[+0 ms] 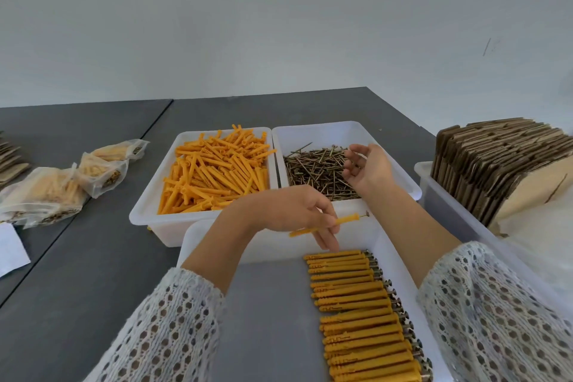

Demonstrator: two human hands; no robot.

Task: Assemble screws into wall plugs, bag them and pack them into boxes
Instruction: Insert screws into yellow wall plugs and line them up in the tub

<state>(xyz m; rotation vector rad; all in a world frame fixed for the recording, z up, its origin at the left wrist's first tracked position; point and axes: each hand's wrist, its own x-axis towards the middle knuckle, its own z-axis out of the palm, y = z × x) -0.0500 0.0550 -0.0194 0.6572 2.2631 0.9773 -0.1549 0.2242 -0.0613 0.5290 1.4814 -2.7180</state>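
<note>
**Plug w/ screw held over tray; risks at this step**

The left hand (297, 211) pinched an assembled plug (325, 224), screw head poking out its right end, just above the near tray (217, 236) and just beyond the row of finished plugs (362, 310). The right hand (366, 169) hovered palm-up over the screw bin (328, 133), fingers loosely curled; whether it held a screw couldn't be told.

Risks, as judged:
- Screw looked only partly seated, so it could slip out if the plug tipped head-down on the way to the row.
- Dropped carelessly, the plug could land askew and knock the neat row out of line, slowing bagging later.
- Right hand reaching blind into sharp screw tips could get pricked, or grab more than one.
- Plug bin (148, 195) sat touching the screw bin; a stray part could end up in the wrong one.

Writing: filled bags (71, 183) at left carried a small dark mark, too blurred to read. Flat cartons (496, 158) at right showed no legible print.
</note>
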